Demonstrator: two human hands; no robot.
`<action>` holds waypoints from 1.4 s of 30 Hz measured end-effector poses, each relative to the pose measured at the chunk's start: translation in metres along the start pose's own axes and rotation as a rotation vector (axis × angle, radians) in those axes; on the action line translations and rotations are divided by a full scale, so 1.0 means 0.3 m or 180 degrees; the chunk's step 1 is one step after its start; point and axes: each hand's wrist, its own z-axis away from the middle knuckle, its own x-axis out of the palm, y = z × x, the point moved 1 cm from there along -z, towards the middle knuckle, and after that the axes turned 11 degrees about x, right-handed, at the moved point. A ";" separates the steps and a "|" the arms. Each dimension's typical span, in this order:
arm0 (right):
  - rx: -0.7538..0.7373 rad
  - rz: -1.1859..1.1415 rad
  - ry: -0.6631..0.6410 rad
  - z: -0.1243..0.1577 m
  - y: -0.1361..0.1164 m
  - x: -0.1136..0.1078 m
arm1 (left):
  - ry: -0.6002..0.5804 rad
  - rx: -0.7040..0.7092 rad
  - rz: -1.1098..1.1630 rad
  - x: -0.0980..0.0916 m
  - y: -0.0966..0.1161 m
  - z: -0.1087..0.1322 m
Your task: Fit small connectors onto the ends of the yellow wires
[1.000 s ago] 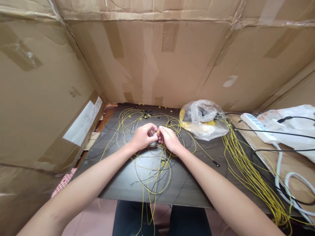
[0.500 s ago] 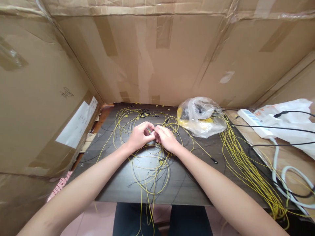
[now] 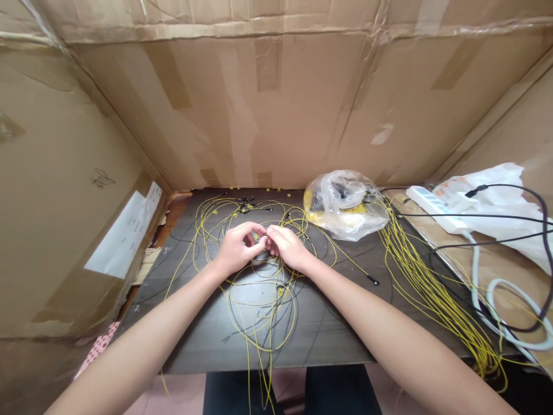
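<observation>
My left hand (image 3: 239,246) and my right hand (image 3: 286,246) meet above the middle of the dark table (image 3: 190,346). The fingertips of both are pinched together on something small and dark, too hidden to name. Around and beneath them spread thin yellow wires (image 3: 296,314) in loose loops, some hanging over the front edge. Several wires end in small black tips, such as the black connector (image 3: 375,282) to the right of my right hand. A group of black ends (image 3: 247,200) lies beyond my left hand, with small yellow bits among them.
A clear plastic bag (image 3: 358,225) with yellow and dark contents stands at the back right. From it a thick bundle of yellow wires (image 3: 427,288) runs to the front right. A white power strip (image 3: 432,208) with cables lies farther right. Cardboard walls (image 3: 242,115) enclose the table.
The camera view has shifted slightly. My hands stay together over the wires, with the fingers of both slightly re-set around the small thing.
</observation>
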 end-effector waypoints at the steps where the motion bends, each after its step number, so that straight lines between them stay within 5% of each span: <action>1: -0.0010 0.0021 0.0027 0.001 -0.001 0.000 | -0.0001 -0.0019 0.0017 0.001 0.000 0.000; 15: -0.0042 0.0170 0.0166 0.007 -0.009 -0.003 | 0.0102 -0.0495 0.0424 0.008 -0.022 0.002; 42: -0.0041 0.0279 0.0075 0.003 0.005 -0.009 | 0.0201 -0.0058 -0.0024 0.004 -0.038 0.011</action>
